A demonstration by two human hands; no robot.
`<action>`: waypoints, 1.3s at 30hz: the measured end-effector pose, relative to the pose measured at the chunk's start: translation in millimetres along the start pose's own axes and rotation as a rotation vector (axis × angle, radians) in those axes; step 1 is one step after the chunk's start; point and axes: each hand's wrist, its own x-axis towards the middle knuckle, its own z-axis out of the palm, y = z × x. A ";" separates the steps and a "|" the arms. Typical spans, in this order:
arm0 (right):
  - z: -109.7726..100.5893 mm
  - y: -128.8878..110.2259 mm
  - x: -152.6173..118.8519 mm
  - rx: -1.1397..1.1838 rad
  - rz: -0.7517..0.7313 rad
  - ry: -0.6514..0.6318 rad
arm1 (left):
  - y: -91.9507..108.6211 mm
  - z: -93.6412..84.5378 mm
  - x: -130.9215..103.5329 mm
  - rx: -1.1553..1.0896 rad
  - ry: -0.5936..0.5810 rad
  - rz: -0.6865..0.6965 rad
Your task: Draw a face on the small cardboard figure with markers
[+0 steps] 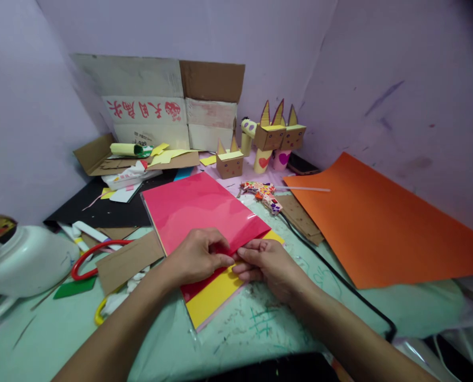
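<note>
Both hands meet at the near edge of a stack of coloured paper in a clear plastic sleeve, in the middle of the table. My left hand (200, 255) pinches the near edge of the red paper (204, 212), which looks lifted there. Opposite it, my right hand (266, 265) has its thumb and fingers closed at the same edge. Whether its fingertips grip the red sheet or the sleeve I cannot make out. Yellow paper (212, 300) shows under the red. Behind the stack lies a floral-patterned glue gun (268, 197) with a glue stick in its back.
Cardboard animal figures (270, 139) and a cardboard head (229, 165) stand at the back. Orange card (391, 228) covers the right side. A black cord (340, 278) runs to the front right. Red-handled scissors (81, 260), cardboard scraps (131, 260) and a white pot-like object (33, 260) lie left.
</note>
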 end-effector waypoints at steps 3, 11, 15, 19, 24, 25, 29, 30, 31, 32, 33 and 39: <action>0.2 -1.2 -1.4 0.008 -0.007 0.007 | 0.3 0.2 0.3 0.000 0.003 -0.008; 0.9 -2.5 -3.3 0.006 -0.007 0.003 | -0.4 -0.1 0.3 0.018 0.007 -0.008; 1.1 -0.9 -3.4 0.003 -0.010 0.012 | 0.5 0.1 0.4 0.019 0.006 -0.018; 0.6 1.0 -2.7 0.005 -0.029 0.018 | 0.1 -0.3 0.2 0.020 0.003 -0.026; -0.5 2.8 -1.2 0.005 -0.043 0.019 | -1.9 -0.7 0.5 0.017 -0.001 -0.018; -0.8 3.1 -0.9 0.005 -0.045 0.018 | -2.1 -0.6 0.7 0.017 -0.002 -0.020; -1.6 3.7 -0.3 0.000 -0.050 0.002 | -1.9 -0.4 1.2 0.016 -0.001 -0.021; -1.6 3.8 -0.3 0.000 -0.051 0.000 | -1.7 -0.3 1.2 0.014 -0.001 -0.022; -1.4 3.8 -0.3 -0.002 -0.050 -0.001 | -1.4 -0.2 1.2 0.012 0.000 -0.023; -1.1 3.8 -0.4 -0.003 -0.050 -0.001 | -1.1 0.0 1.1 0.011 0.001 -0.025; -0.7 3.8 -0.5 -0.005 -0.049 0.001 | -0.8 0.1 1.0 0.012 0.002 -0.025; -0.7 5.3 0.4 -0.011 -0.054 0.012 | -0.9 0.6 0.6 0.018 -0.003 -0.020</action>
